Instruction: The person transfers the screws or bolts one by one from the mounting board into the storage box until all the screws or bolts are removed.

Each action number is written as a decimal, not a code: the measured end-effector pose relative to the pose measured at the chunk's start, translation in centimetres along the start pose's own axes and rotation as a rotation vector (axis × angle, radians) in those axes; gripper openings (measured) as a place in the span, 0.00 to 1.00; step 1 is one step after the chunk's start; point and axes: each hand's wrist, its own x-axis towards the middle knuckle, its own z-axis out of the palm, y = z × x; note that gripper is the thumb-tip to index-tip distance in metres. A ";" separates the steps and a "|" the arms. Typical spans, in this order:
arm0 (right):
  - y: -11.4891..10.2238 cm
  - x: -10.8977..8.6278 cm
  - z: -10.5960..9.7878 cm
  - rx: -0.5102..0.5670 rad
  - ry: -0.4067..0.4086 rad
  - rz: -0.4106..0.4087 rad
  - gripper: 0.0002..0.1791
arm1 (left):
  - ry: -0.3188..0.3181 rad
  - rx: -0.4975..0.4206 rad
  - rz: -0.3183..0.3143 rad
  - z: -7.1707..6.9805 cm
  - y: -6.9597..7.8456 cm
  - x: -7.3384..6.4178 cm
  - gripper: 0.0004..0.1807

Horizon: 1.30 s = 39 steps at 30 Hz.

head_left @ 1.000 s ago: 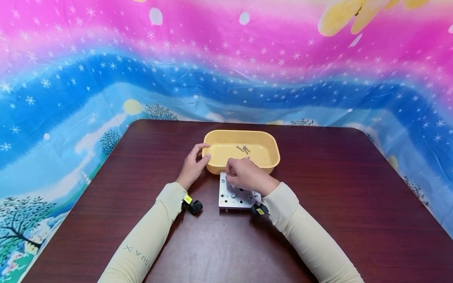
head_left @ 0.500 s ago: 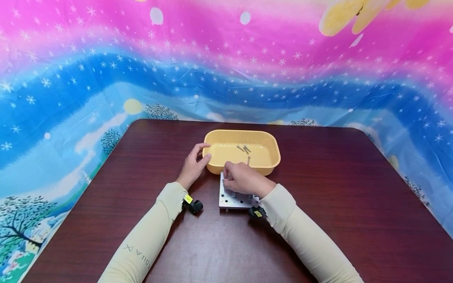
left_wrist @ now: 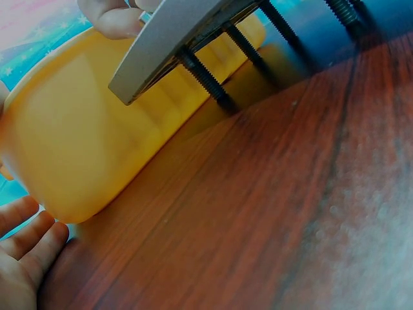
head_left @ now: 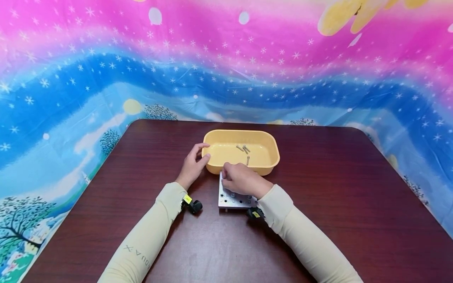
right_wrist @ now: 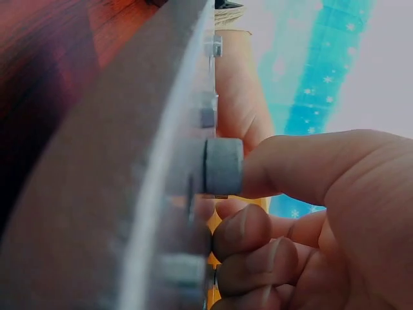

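My left hand (head_left: 192, 167) holds the left end of the yellow plastic bin (head_left: 265, 170), thumb and index finger over its rim. Other fingers (left_wrist: 45, 245) lie against its outer wall in the left wrist view. My right hand (head_left: 244, 179) reaches over the silver metal plate (head_left: 223, 202), fingers curled at its far left corner. Its fingertips pinch a small silver screw (left_wrist: 146, 17) at the plate's top face, mostly hidden by the fingers. In the right wrist view, the thumb is beside a round screw head (right_wrist: 224, 166) standing on the plate.
Threaded screw shanks (left_wrist: 203, 76) stick out under the plate, which stands raised above the dark red wooden table (head_left: 336, 188). Several loose screws (head_left: 248, 160) lie inside the bin. A patterned cloth (head_left: 226, 78) hangs behind the table. Small cameras (head_left: 194, 206) sit on both wrists.
My right hand has shifted slightly left and nearer over the plate, uncovering one screw in the bin. The left hand stays at the bin's rim.
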 end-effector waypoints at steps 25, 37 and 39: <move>-0.2 0.0 0.1 -0.118 0.009 -0.065 0.05 | -0.004 0.003 -0.009 -0.1 0.1 0.0 0.20; 0.0 0.0 0.3 -0.168 -0.004 -0.081 0.06 | 0.000 -0.010 0.003 0.0 0.0 0.0 0.19; 0.0 -0.1 0.3 -0.166 -0.002 -0.086 0.05 | -0.002 -0.012 0.005 0.0 -0.1 0.1 0.19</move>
